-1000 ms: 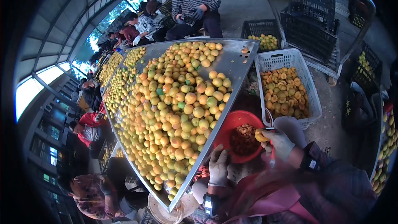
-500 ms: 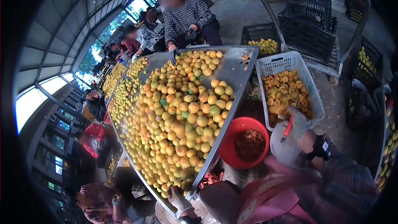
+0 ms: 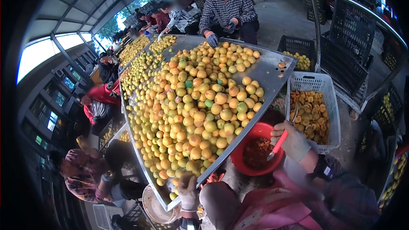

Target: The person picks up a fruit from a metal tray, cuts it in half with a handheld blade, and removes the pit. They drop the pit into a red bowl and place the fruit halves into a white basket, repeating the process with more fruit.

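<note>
My left hand (image 3: 188,192), in a pale glove, is at the near corner of the metal table, beside the yellow-orange apricots (image 3: 194,127) heaped there. Its fingers are curled together and slightly blurred; whatever they hold is hidden. My gloved right hand (image 3: 294,142) grips a red-handled knife (image 3: 279,141), its short metal tip pointing down over the red basin (image 3: 235,156). Reddish-brown pits and scraps (image 3: 260,148) lie inside the basin. Just beyond my right hand stands a white crate (image 3: 335,121) of split apricot halves (image 3: 310,115).
Across the table (image 3: 272,66), a person in a checked shirt (image 3: 228,8) reaches a gloved hand into the fruit. Black crates (image 3: 349,47) are stacked on a metal-railed cart at right. A white bucket (image 3: 154,206) sits below the near corner. Another person (image 3: 87,170) sits at lower left.
My right hand has moved from the white crate toward the red basin, with the knife now over it. My left hand remains at the table corner, fingers more curled. The view has shifted.
</note>
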`<action>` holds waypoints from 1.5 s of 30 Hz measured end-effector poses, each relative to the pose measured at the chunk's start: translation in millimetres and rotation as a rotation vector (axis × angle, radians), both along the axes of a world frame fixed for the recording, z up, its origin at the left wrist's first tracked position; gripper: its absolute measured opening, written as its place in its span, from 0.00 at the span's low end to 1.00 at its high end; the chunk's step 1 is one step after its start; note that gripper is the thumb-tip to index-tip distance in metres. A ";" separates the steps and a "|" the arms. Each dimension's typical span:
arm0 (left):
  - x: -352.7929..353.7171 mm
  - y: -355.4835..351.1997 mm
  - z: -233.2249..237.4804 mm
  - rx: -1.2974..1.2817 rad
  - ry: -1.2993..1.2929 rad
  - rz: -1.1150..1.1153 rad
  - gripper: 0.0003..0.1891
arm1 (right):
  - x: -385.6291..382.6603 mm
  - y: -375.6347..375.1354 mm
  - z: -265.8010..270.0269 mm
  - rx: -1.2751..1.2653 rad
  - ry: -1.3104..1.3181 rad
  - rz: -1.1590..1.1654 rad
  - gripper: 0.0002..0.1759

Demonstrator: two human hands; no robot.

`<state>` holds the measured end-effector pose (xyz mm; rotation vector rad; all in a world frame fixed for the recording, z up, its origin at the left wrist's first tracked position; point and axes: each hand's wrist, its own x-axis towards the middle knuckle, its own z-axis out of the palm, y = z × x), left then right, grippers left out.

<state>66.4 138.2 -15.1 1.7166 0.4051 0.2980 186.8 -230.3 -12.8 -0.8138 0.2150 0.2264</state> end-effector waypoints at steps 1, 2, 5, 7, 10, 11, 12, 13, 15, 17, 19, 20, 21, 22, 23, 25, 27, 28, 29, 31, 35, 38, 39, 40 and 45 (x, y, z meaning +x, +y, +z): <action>1.0 -17.3 3.8 0.006 -0.004 -0.116 0.18 | 0.9 15.0 5.9 -0.074 -0.054 0.053 0.24; 2.1 -33.8 7.0 0.012 -0.009 -0.232 0.20 | 0.7 32.0 7.4 -0.162 -0.087 0.106 0.22; 4.6 -78.0 27.1 0.124 0.035 -0.385 0.26 | -4.0 75.6 14.8 -0.521 -0.429 0.315 0.16; 9.3 -96.1 43.6 0.235 0.105 -0.429 0.28 | -4.3 106.0 -10.2 -0.674 -0.713 0.378 0.15; 15.6 -108.6 70.9 0.383 0.167 -0.396 0.16 | -13.9 136.7 4.0 -0.775 -0.786 0.516 0.18; 15.2 -103.2 62.2 0.387 0.165 -0.390 0.16 | -16.7 143.6 13.9 -0.777 -0.643 0.633 0.21; 12.0 -93.7 42.9 0.410 0.112 -0.338 0.13 | -19.2 148.1 24.7 -0.775 -0.496 0.744 0.24; 9.0 -84.6 25.8 0.432 0.060 -0.289 0.11 | -19.7 151.3 21.6 -0.795 -0.643 0.731 0.30; 6.2 -64.9 8.6 0.357 0.083 -0.206 0.10 | -16.7 156.6 14.1 -0.846 -0.653 0.754 0.30; 7.1 -42.5 -5.2 0.261 0.095 -0.009 0.11 | -9.6 153.8 17.0 -0.755 -0.642 0.774 0.30; 4.0 -8.1 -24.3 0.383 -0.033 0.181 0.12 | 1.3 147.5 26.0 -0.547 -0.579 0.678 0.25; 2.3 11.5 -33.1 0.392 -0.069 0.272 0.12 | 7.5 139.7 38.5 -0.491 -0.562 0.650 0.24; 1.6 27.1 -41.7 0.323 -0.095 0.378 0.12 | 11.7 133.5 49.2 -0.348 -0.512 0.631 0.21; 0.1 44.0 -52.7 0.250 -0.122 0.486 0.13 | 16.3 123.1 67.7 -0.261 -0.489 0.661 0.18; -6.0 74.9 -80.5 0.461 -0.135 0.569 0.13 | 20.0 117.4 75.2 -0.215 -0.490 0.651 0.18; -9.6 98.7 -100.2 0.647 -0.146 0.765 0.19 | 23.2 106.9 90.2 -0.168 -0.497 0.633 0.17; -21.6 120.6 -115.1 0.498 0.016 0.650 0.23 | 23.0 97.7 106.7 -0.092 -0.490 0.659 0.17; -27.1 112.4 -96.2 0.288 0.167 0.531 0.30 | 24.5 96.3 109.8 -0.094 -0.494 0.658 0.17; -26.4 117.1 -99.6 0.285 0.166 0.533 0.30 | 25.6 95.4 111.7 -0.090 -0.507 0.656 0.16; -30.0 140.1 -120.2 -0.595 -0.078 0.233 0.27 | 29.2 96.3 110.2 -0.090 -0.519 0.661 0.15; -35.8 205.7 -193.3 -1.916 -0.474 -0.368 0.28 | 54.9 112.4 66.0 -0.380 -0.590 0.714 0.16; -38.3 247.0 -223.7 -1.675 -0.408 -0.277 0.28 | 75.4 110.5 -3.5 -0.951 -0.735 0.586 0.14; -35.0 243.6 -224.4 -1.937 -0.410 -0.397 0.28 | 78.7 106.5 -21.9 -1.311 -0.860 0.416 0.14; -35.0 249.0 -228.4 -2.033 -0.421 -0.393 0.28 | 78.3 105.0 -33.0 -1.317 -0.853 0.411 0.14; -12.9 242.4 -236.2 -1.766 -0.338 -0.240 0.27 | 79.4 107.4 -55.8 -1.442 -1.036 0.103 0.11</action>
